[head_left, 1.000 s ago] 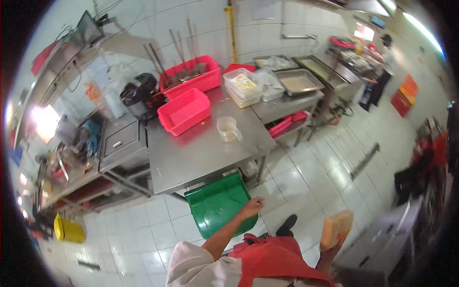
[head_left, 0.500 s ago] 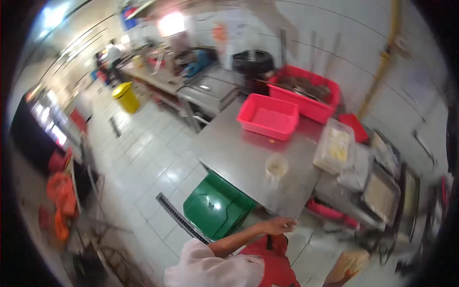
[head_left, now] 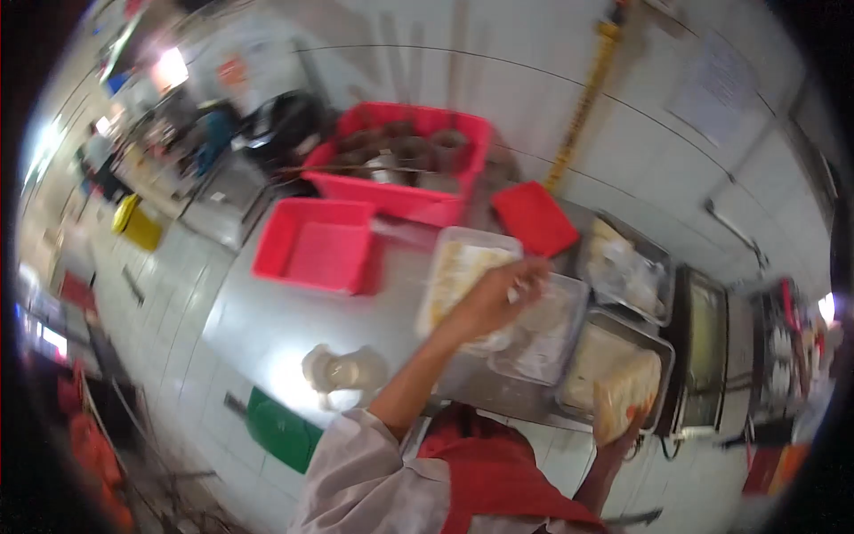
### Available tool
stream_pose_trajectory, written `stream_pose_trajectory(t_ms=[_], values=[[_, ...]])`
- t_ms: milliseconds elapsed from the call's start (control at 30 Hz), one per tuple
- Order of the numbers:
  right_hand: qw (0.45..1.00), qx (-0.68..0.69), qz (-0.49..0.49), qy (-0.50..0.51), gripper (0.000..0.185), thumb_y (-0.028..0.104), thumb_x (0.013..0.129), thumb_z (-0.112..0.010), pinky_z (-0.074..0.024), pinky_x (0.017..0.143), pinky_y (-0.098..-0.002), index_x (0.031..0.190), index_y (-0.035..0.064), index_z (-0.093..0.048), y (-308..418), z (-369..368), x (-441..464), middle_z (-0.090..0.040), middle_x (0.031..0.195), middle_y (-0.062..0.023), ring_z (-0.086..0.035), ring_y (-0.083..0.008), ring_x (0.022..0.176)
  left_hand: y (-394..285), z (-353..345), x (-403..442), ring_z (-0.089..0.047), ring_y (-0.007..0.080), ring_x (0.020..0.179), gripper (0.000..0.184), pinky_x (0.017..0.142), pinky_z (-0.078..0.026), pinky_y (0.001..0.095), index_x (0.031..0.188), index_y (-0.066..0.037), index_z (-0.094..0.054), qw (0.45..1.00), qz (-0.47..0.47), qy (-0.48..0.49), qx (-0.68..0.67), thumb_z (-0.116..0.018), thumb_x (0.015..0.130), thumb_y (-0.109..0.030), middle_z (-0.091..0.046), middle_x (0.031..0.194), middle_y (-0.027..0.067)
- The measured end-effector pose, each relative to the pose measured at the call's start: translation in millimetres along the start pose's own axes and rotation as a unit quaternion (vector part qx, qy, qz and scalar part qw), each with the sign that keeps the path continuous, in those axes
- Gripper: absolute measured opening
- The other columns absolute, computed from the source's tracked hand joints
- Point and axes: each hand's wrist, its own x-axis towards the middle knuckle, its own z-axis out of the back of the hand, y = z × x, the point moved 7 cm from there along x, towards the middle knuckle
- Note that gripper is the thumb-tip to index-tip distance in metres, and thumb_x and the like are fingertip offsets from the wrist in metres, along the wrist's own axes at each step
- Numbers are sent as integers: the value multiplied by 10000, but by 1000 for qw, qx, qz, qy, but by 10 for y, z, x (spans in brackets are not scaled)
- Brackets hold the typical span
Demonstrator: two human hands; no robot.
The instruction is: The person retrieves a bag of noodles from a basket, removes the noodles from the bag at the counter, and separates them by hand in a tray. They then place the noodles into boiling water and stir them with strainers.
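My left hand (head_left: 505, 301) reaches over the table, blurred, with its fingers partly curled and a gap between thumb and fingers; nothing shows in it. Beneath and beside it are a clear plastic tub (head_left: 458, 267) of pale yellow pieces and a second clear tub (head_left: 544, 343) with whitish contents. My right hand (head_left: 630, 432) is closed around a pale, yellowish, block-shaped pack (head_left: 625, 392), whose exact kind I cannot make out. That pack is held over a metal tray (head_left: 592, 356) with a beige layer inside. A red lid-like piece (head_left: 535, 219) lies beyond my left hand.
A pink basin (head_left: 311, 245) sits on the steel table (head_left: 240, 311), before a larger pink tub (head_left: 391, 187) of dark pots. A light-coloured cup (head_left: 342, 367) stands near the edge. Another metal tray (head_left: 627, 271) holds plastic bags. Below is a green bin (head_left: 280, 432).
The view has turned right and moved closer to the table. My left hand has moved from the table's front edge to above the tubs. The pack in my right hand has risen over the tray.
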Motion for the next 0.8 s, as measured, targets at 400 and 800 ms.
stream_pose_trajectory(t_ms=[400,800], values=[[997,71,32,-17,749,477,854,-616,-442,981,-472,1423,112,-295,372,422,902,-415,1388,-116,-454,-321,1232,2598,-956,1838,-574,347,1063,334,887,-468,458,1083,-30,-615,815,226,239,477,-607,822,-239,-610,1075,236],[989,-103,21,103,585,123,783,-664,-494,906,-388,1310,40,-425,369,-703,1406,-537,1228,-103,-552,-235,1108,2563,-665,1409,-624,290,997,374,851,-500,410,1094,-109,-642,802,161,400,414,-717,755,-249,-647,1077,141]])
